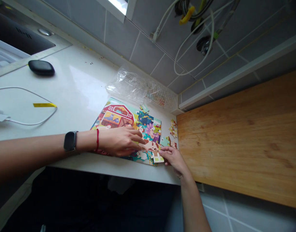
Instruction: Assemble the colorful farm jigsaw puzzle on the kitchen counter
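A jigsaw puzzle (pixel 116 111) with a red barn and animals lies on the white counter, partly under my left hand (pixel 121 141). That hand reaches across it from the left, fingers stretched out and their tips on or just over the brown-and-white part. At the puzzle's lower right corner, my right hand (pixel 173 158) pinches the edge of a puzzle piece (pixel 158 157) with pale yellow and green on it. The piece overlaps the puzzle's corner; whether it is joined cannot be seen. Loose puzzle pieces (pixel 173 128) lie right of the puzzle, and another piece (pixel 144 108) rests near its top edge.
Crumpled clear plastic packaging (pixel 128 84) lies behind the puzzle against the tiled wall. A raised wooden board (pixel 239 135) borders the counter on the right. To the left are a black rounded object (pixel 41 68), a white cable (pixel 24 123) with a yellow tag, and a sink (pixel 20 32).
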Available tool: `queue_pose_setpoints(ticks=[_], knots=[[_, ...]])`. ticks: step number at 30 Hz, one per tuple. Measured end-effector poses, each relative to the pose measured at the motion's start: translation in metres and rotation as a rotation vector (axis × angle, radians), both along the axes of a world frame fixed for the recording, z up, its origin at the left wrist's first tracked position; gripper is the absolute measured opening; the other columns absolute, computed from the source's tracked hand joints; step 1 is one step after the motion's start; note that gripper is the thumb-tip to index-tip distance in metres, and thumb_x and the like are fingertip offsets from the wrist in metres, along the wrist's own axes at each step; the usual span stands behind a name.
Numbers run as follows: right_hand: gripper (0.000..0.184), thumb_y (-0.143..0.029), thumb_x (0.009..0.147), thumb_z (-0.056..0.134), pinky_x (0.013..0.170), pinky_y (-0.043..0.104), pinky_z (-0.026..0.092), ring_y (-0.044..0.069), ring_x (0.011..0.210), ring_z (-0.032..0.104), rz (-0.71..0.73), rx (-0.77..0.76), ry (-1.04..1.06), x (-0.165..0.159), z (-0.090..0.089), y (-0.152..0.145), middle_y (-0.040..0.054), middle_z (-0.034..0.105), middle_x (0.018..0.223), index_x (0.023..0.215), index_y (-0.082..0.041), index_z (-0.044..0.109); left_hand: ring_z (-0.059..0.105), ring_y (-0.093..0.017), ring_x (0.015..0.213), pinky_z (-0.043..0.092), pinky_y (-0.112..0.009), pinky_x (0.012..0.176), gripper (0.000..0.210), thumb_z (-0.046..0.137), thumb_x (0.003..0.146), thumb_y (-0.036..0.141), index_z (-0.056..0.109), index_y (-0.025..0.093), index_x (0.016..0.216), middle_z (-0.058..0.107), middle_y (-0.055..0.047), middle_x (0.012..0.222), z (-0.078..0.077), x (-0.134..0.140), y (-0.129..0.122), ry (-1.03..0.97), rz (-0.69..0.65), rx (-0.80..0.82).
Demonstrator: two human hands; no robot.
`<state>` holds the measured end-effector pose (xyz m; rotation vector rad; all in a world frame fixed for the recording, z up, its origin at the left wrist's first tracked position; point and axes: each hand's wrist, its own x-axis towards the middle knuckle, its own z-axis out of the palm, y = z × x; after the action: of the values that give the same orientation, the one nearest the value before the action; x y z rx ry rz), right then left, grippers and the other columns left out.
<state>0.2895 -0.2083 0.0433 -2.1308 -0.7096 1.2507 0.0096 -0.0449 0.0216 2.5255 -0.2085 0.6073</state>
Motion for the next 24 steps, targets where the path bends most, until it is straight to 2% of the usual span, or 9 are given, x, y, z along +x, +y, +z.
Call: queue_pose_setpoints(ticks=[5, 12, 20, 24], knots=[[0.054, -0.058, 0.052, 0.094, 0.04, 0.018, 0.032, 0.007, 0.048, 0.048, 0.067, -0.076, 0.01, 0.01, 0.0, 0.013, -0.0042, 0.061, 0.056, 0.074, -0.017, 0.066, 0.059, -0.032, 0.133, 0.038, -0.046, 0.12, 0.046, 0.063, 0.097, 0.03, 0.064, 0.025, 0.143, 0.065, -0.01, 0.146, -0.019, 0.003, -0.002, 0.077, -0.024, 0.015], [0.06, -0.066, 0.053, 0.093, 0.04, 0.019, 0.025, 0.005, 0.044, 0.043, 0.142, -0.105, 0.107, 0.023, 0.003, 0.016, -0.0061, 0.058, 0.054, 0.073, -0.018, 0.061, 0.058, -0.031, 0.134, 0.038, -0.046, 0.118, 0.044, 0.063, 0.099, 0.031, 0.063, 0.027, 0.143, 0.065, -0.009, 0.146, -0.022, 0.004, 0.0, 0.091, -0.004, 0.001], [0.057, -0.061, 0.057, 0.096, 0.051, 0.019, 0.037, 0.008, 0.055, 0.056, 0.209, -0.106, 0.2, 0.034, 0.01, 0.02, -0.0021, 0.069, 0.067, 0.076, -0.017, 0.064, 0.062, -0.03, 0.129, 0.042, -0.042, 0.114, 0.046, 0.068, 0.097, 0.03, 0.064, 0.028, 0.143, 0.068, -0.008, 0.142, -0.022, 0.005, -0.001, 0.038, 0.009, -0.018], [0.057, -0.058, 0.055, 0.097, 0.052, 0.021, 0.042, 0.01, 0.055, 0.06, 0.169, -0.068, 0.212, 0.033, 0.011, 0.036, -0.0015, 0.071, 0.068, 0.078, -0.018, 0.064, 0.062, -0.029, 0.129, 0.043, -0.04, 0.113, 0.043, 0.067, 0.098, 0.03, 0.065, 0.028, 0.14, 0.069, -0.008, 0.141, -0.021, 0.005, 0.0, 0.025, 0.012, -0.029]])
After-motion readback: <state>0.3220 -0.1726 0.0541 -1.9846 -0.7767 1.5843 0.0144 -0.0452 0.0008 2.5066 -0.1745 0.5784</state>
